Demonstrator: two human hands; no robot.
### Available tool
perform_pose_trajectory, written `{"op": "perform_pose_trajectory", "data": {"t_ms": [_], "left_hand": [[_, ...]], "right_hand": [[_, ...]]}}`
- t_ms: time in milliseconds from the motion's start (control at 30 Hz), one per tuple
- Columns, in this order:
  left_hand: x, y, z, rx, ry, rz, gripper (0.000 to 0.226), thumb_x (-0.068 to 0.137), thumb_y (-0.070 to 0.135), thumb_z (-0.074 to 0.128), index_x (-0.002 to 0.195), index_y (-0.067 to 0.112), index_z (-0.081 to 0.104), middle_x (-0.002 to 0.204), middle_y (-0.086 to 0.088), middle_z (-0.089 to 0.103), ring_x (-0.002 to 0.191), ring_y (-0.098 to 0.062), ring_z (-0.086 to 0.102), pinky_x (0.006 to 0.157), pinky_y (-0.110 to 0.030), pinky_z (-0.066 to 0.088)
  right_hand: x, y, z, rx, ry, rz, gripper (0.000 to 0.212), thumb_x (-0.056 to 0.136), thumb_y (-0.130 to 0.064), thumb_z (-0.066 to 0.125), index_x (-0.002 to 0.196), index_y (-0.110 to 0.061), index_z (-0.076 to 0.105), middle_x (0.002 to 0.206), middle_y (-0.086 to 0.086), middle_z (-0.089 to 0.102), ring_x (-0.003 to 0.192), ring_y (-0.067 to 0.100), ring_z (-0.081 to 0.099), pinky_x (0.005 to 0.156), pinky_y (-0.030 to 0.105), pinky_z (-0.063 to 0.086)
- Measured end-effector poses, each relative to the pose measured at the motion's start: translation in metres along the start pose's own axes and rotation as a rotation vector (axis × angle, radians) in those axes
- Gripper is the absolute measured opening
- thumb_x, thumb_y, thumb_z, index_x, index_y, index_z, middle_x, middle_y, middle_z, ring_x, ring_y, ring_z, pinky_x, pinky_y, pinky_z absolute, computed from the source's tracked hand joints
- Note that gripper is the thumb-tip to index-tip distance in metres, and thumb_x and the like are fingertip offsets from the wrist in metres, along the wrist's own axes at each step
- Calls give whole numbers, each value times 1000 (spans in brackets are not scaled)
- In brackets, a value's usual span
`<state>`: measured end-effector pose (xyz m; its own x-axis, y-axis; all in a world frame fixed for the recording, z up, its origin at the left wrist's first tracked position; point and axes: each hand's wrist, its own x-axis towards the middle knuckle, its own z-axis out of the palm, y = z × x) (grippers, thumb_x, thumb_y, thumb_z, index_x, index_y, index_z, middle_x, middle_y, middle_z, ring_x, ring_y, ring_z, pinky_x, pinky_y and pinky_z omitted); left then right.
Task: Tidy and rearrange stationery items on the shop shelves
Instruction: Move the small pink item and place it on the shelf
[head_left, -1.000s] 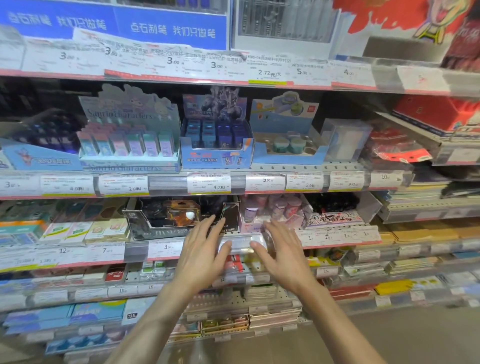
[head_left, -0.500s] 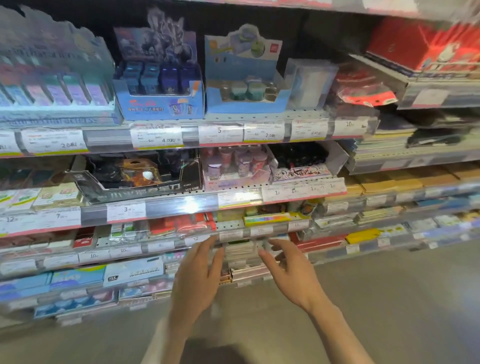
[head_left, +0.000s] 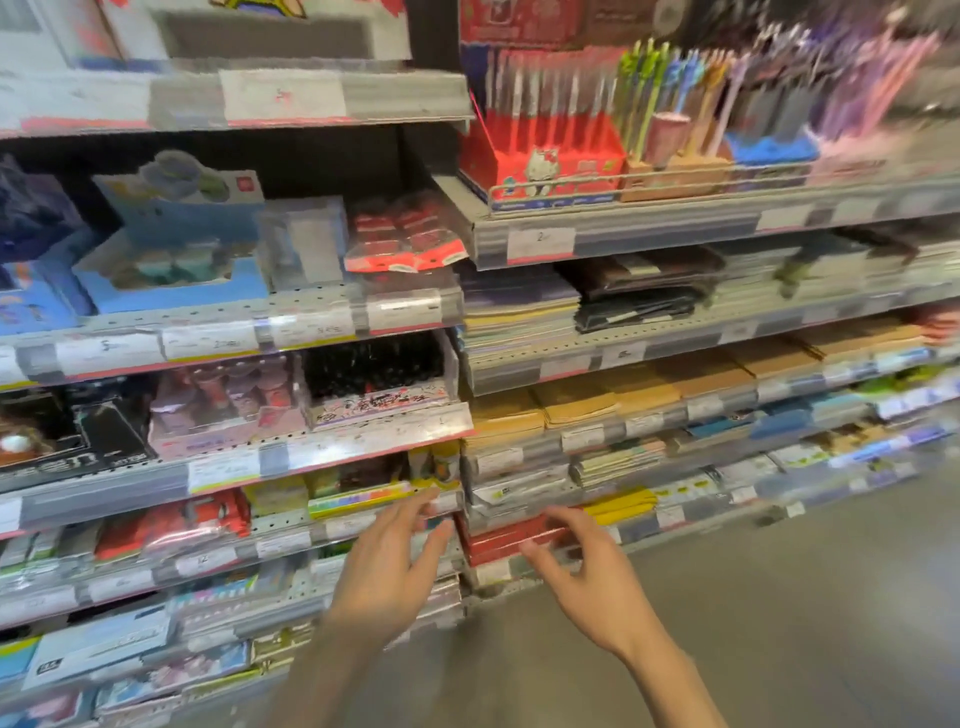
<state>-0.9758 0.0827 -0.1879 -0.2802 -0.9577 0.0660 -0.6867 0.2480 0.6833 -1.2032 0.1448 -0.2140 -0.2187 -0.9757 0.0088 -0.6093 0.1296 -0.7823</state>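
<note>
Hands are both hanging empty in front of the low shelves, fingers loosely spread and holding nothing. Left hand is showing its back, fingers reaching toward the price-label rail of a lower shelf; whether the fingertips are touching it is unclear because of motion blur. Right hand is sitting just beside it, thumb and fingers relaxed and slightly bent, in front of a stack of red packets on a bottom shelf, with a yellow stack just to the right.

Stationery is sitting on tiered shelves in two bays. Left bay is carrying a blue display box up high, a clear box of dark items one tier down, and a bright multicoloured strip pack just above the left fingers. Right bay is carrying a red pen display on top, then flat notebook stacks and tan envelopes below. Grey floor is showing lower right. Whole frame is blurring; labels are unreadable.
</note>
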Motion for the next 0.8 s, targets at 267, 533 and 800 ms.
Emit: {"op": "perform_pose_trajectory", "data": {"t_ms": [267, 533, 800], "left_hand": [[99, 104, 22, 84, 14, 238, 51, 96, 55, 43, 144, 37, 39, 127, 21, 50, 116, -3, 52, 98, -28, 44], [204, 201, 7, 212, 193, 562, 49, 99, 50, 42, 144, 30, 40, 134, 11, 51, 121, -10, 50, 96, -31, 46], [261, 263, -28, 524, 447, 848, 45, 92, 34, 54, 132, 13, 56, 127, -7, 56, 114, -26, 54, 89, -41, 49]], "right_hand": [[72, 26, -115, -60, 128, -69, 49, 87, -60, 59, 130, -41, 50, 123, -23, 55, 109, -2, 56, 95, 28, 50], [166, 1, -234, -401, 285, -283, 60, 90, -67, 45, 137, -30, 50, 127, -15, 55, 116, 3, 52, 97, 27, 48], [242, -48, -328, -755, 411, -616, 55, 95, -57, 43, 135, -21, 51, 128, -4, 56, 111, 18, 58, 85, 36, 54]]}}
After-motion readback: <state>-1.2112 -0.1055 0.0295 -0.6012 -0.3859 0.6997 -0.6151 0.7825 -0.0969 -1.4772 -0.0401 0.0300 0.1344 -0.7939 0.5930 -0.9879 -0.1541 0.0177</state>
